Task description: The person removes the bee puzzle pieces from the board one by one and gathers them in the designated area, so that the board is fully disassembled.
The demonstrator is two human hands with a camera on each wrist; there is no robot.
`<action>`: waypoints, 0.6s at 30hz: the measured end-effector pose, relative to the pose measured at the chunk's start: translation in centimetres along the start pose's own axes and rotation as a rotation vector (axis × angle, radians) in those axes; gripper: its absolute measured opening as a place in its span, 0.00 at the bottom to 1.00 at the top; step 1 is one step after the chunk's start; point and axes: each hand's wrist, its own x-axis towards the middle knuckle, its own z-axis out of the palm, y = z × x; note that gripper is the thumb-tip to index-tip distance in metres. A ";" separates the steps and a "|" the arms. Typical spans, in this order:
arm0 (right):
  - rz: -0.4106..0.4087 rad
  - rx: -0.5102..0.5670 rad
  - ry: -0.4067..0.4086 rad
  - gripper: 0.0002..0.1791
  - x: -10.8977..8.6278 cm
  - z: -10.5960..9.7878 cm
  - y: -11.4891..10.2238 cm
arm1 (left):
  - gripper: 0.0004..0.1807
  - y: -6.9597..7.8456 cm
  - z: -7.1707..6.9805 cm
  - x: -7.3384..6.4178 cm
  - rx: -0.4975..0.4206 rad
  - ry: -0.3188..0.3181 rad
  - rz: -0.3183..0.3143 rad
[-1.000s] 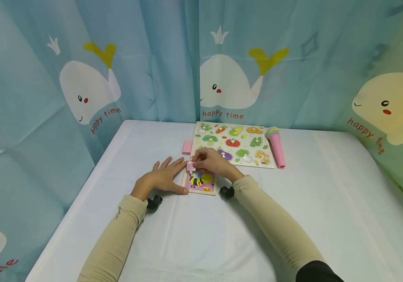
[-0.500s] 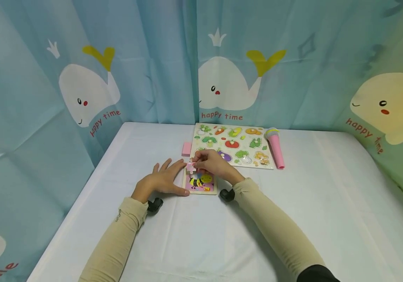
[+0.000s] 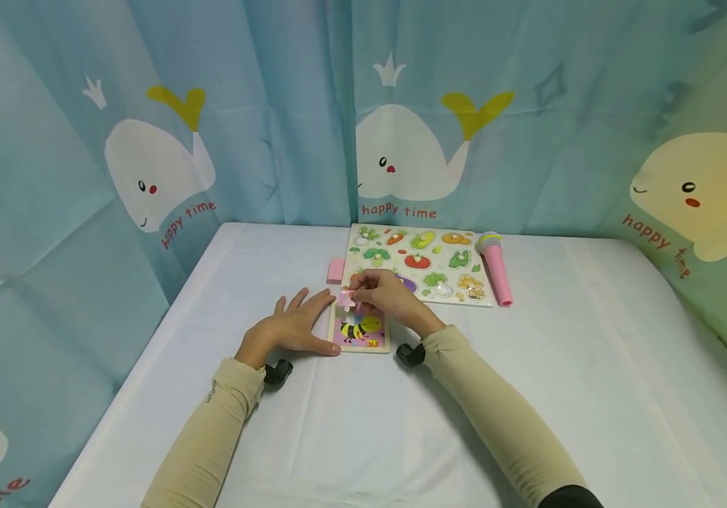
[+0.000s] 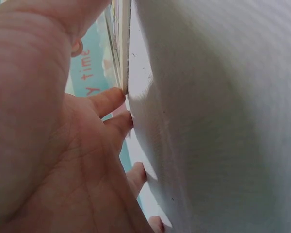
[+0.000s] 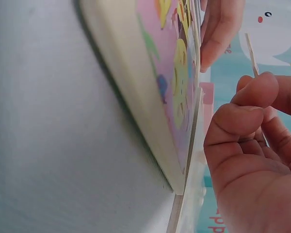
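A small wooden-framed bee puzzle [image 3: 363,339] lies on the white table, its picture pink with a yellow and black bee. Over its upper left part, my right hand [image 3: 385,295] pinches a pink jigsaw piece [image 3: 346,301] between thumb and fingers. The right wrist view shows the piece [image 5: 252,54] edge-on and raised off the board. My left hand [image 3: 293,328] is spread flat at the puzzle's left side, thumb at the lower left corner and index finger near the upper left one. In the left wrist view, a fingertip [image 4: 117,97] touches the board's edge.
Behind the puzzle lies a larger vegetable peg board [image 3: 417,261], partly covered by my right hand. A pink toy microphone [image 3: 495,268] rests along its right edge. A pink block [image 3: 335,271] sits at its left. A whale-print curtain [image 3: 274,113] hangs behind the table.
The pink jigsaw piece has tilted and shifted slightly in my right hand's pinch. My left hand stays in place beside the puzzle.
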 end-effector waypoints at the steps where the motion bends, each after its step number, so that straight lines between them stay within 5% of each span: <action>1: -0.002 0.003 0.004 0.05 0.0 0.0 0.0 | 0.60 0.0 0.0 0.0 -0.001 0.000 0.001; 10: -0.018 0.002 0.029 0.08 -0.6 -0.4 0.0 | 0.66 -1.2 1.0 0.6 -0.024 0.029 0.027; 18: -0.039 -0.037 0.090 0.09 -1.4 -1.8 0.0 | 0.62 -0.1 0.4 -0.1 -0.020 0.020 -0.005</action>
